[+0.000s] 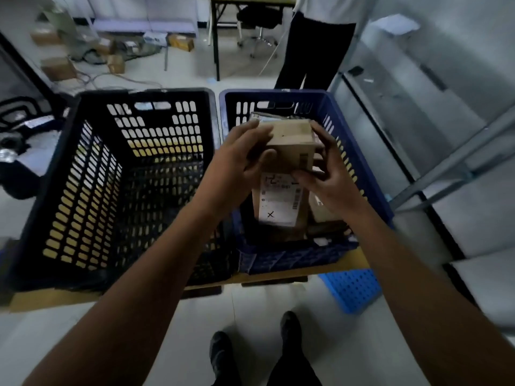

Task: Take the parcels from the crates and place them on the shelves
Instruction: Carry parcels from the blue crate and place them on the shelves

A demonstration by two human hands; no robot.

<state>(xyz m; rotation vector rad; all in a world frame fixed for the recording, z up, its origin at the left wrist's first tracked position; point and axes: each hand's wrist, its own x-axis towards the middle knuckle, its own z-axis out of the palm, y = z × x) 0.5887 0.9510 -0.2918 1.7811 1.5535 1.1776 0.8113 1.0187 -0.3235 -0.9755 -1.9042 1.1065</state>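
Over the blue crate I hold a small brown cardboard parcel between both hands. My left hand grips its left side, thumb on the front face. My right hand grips its right side and lower edge. Below it in the blue crate lies another brown parcel with a white shipping label, and more parcels sit beside and behind it. The black crate to the left looks to hold no parcels. Grey metal shelves stand on the right.
Both crates rest on a low cardboard-covered platform. A light blue perforated bin sits under the blue crate's near right corner. A person in dark trousers stands behind the blue crate. Loose boxes and cables lie on the far floor.
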